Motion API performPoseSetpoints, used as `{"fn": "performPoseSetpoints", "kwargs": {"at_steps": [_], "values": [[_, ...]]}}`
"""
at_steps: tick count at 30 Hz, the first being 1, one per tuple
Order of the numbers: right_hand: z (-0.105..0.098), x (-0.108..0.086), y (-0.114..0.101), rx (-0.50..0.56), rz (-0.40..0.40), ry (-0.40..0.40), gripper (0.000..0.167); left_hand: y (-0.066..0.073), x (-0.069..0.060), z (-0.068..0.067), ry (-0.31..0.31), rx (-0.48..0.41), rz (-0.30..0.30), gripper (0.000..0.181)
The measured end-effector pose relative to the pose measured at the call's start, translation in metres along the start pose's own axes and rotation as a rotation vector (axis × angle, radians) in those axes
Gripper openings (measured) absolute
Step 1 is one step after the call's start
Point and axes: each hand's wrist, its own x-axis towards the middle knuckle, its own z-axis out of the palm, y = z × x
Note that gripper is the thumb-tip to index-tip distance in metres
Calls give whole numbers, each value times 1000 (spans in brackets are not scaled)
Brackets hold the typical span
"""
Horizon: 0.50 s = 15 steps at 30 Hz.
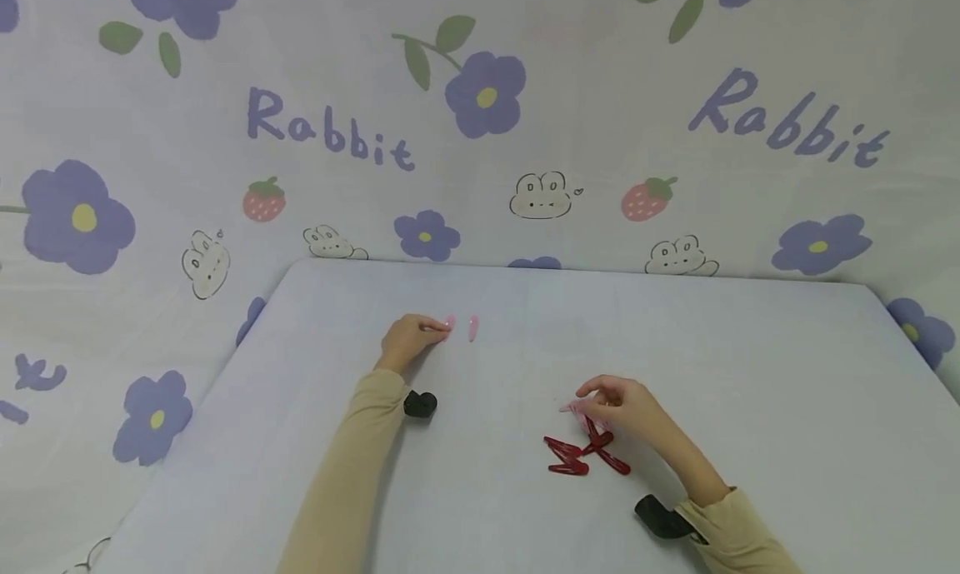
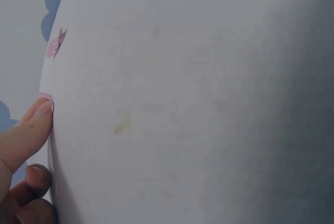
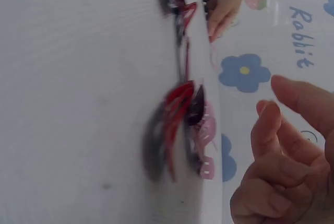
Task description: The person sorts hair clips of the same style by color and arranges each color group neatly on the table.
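Note:
My left hand (image 1: 408, 338) pinches a pink hair clip (image 1: 449, 323) between thumb and fingers at the table's back left; in the left wrist view its fingertips hold the clip's end (image 2: 47, 96). Just right of it lies a second pink clip (image 1: 473, 328). My right hand (image 1: 626, 403) hovers over a small pile, thumb and forefinger apart with nothing between them in the right wrist view. The pile has pink clips (image 3: 207, 125) behind red clips (image 3: 177, 104). More red clips (image 1: 567, 467) lie at its left.
A white table (image 1: 750, 374) spreads under both hands. Behind it hangs a white cloth (image 1: 585, 99) printed with flowers, rabbits and strawberries. Black devices are strapped at the left wrist (image 1: 420, 405) and the right wrist (image 1: 663, 517).

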Motion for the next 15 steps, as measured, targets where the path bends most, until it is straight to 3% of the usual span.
{"fn": "performPoseSetpoints", "kwargs": {"at_steps": [8, 15], "values": [[0, -1, 1, -183, 40, 45, 8, 3, 4, -6, -5, 19, -1, 23], [-3, -7, 2, -269, 23, 106, 17, 0, 2, -2, -24, -12, 12, 21]]}}
